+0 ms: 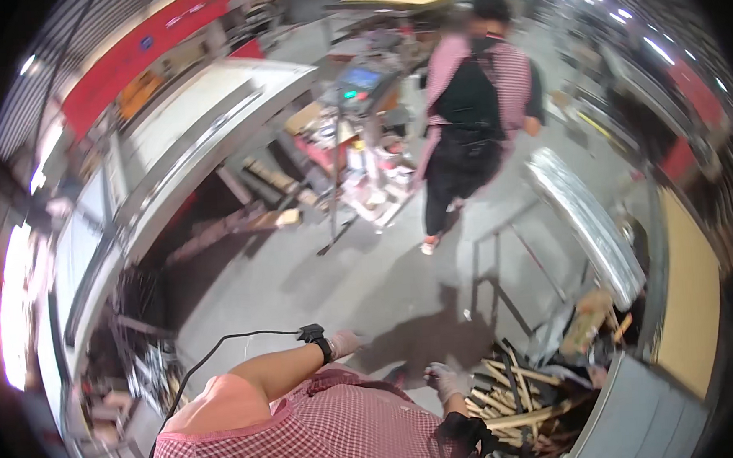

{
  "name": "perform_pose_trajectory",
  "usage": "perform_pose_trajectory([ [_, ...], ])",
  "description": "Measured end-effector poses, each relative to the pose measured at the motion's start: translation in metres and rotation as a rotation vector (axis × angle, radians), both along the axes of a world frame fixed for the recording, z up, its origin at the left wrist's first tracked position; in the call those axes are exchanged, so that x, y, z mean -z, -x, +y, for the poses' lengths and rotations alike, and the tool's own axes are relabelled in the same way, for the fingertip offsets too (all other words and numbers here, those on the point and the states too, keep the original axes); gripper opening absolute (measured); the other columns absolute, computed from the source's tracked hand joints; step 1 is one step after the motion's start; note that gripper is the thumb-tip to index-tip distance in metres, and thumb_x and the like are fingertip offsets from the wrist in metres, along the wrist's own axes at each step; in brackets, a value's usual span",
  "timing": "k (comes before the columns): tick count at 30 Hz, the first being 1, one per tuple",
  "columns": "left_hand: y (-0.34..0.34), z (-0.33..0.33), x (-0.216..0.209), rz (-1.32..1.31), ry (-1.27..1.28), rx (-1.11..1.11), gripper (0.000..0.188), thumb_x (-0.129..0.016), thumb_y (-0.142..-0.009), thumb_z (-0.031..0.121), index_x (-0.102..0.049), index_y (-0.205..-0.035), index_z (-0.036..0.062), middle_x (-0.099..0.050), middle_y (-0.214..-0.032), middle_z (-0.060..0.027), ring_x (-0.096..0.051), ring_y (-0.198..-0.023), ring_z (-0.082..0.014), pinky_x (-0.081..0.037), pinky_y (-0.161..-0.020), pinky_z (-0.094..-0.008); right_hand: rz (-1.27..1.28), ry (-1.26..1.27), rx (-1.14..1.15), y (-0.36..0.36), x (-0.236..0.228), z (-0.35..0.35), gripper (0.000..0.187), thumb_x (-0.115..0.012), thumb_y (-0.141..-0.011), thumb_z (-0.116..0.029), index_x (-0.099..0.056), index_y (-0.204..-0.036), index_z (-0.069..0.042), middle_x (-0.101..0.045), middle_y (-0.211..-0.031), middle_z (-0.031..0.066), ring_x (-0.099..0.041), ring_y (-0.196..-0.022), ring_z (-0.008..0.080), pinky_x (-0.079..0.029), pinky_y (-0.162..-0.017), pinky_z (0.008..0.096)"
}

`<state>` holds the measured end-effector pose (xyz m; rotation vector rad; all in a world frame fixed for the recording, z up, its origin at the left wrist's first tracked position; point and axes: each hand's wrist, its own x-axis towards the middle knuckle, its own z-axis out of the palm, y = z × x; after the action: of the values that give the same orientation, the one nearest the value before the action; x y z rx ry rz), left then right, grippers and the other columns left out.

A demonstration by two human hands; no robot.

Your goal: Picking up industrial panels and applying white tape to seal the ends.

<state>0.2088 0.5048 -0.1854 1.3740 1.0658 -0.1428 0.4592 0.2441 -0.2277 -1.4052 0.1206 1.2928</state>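
My left hand (346, 342), in a pale glove, hangs in front of my body over the grey floor. A black device on a strap (312, 335) sits at its wrist, with a black cable (222, 345) running back past my shoulder. My right hand (448, 381), in a pale glove with dark fingertips, is low beside a heap of wood strips (511, 392); a black band (465, 434) is on that forearm. Nothing shows plainly in either hand. Blur and small size hide how the fingers of both hands are set.
Ahead, a person (481, 113) in a checked top and black apron stands on the grey floor (303, 292). To the left is a long machine table (200, 113), with scrap (372, 178) beyond it. A plastic-wrapped long bundle (586, 224) and a tan board (688, 293) are on the right.
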Motion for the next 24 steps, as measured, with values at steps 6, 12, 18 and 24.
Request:
perform_pose_trajectory([
  [6,0.111,-0.060,-0.028,0.075,-0.262,0.316,0.040,-0.062,-0.082,0.038,-0.073,-0.091,0.0014,-0.072,-0.084,-0.0085,-0.064,-0.079,-0.0185,-0.050,-0.073,-0.0392,-0.880,-0.477,-1.208,0.036,-0.022,0.055,0.012,-0.065,-0.085,-0.010,-0.071,-0.090,-0.002,-0.062,-0.081,0.0098,-0.064,-0.081,0.0177,-0.053,-0.072,0.0339],
  [12,0.306,-0.120,0.023,0.228,-0.052,-0.836,0.029,-0.064,-0.083,0.031,-0.074,-0.092,0.0057,-0.071,-0.076,-0.0041,-0.066,-0.066,-0.0162,-0.054,-0.060,-0.0329,-0.915,-0.182,-1.671,0.103,0.035,0.169,0.015,-0.060,-0.089,-0.010,-0.071,-0.091,-0.001,-0.067,-0.086,0.0123,-0.065,-0.077,0.0180,-0.054,-0.068,0.0337],
  [18,0.539,-0.276,0.051,0.182,-0.323,-0.962,0.017,-0.056,-0.089,0.020,-0.066,-0.095,0.0075,-0.069,-0.085,-0.0132,-0.066,-0.079,-0.0340,-0.052,-0.069,-0.0483,-0.832,-0.221,-1.794,0.331,0.067,0.264,0.016,-0.059,-0.090,-0.011,-0.070,-0.093,0.000,-0.068,-0.088,0.0133,-0.066,-0.076,0.0181,-0.054,-0.068,0.0337],
  [24,0.730,-0.453,0.081,0.299,0.254,-1.474,0.039,-0.052,-0.099,0.038,-0.072,-0.114,0.0080,-0.075,-0.098,-0.0029,-0.068,-0.077,-0.0161,-0.055,-0.069,-0.0329,-0.892,-0.434,-2.120,0.553,0.188,0.331,0.018,-0.058,-0.090,-0.011,-0.070,-0.096,0.001,-0.069,-0.089,0.0142,-0.066,-0.076,0.0183,-0.054,-0.067,0.0337],
])
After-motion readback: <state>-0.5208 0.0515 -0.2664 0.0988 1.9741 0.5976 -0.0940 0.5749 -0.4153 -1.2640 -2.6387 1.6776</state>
